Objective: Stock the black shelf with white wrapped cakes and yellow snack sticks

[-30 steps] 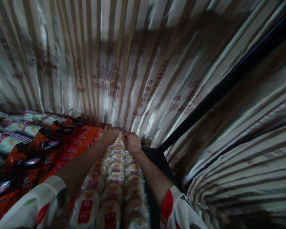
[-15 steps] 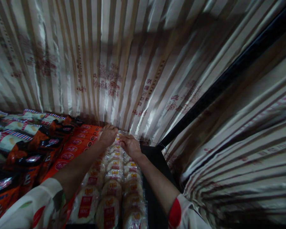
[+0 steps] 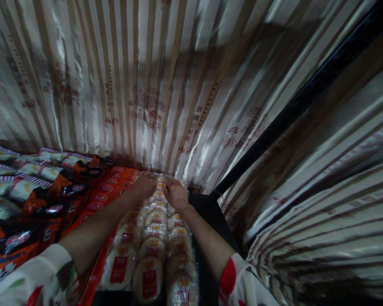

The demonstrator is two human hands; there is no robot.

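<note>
Three rows of wrapped round cakes [image 3: 154, 233] lie at lower centre. At their far end, the left hand [image 3: 144, 185] and right hand [image 3: 176, 194] are half-curled; whether either grips one is unclear.

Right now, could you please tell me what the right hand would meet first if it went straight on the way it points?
Most likely the far end of the middle row of clear-wrapped packets, right beside the right hand; beyond hangs the striped curtain, though the gap is hard to judge.
</note>
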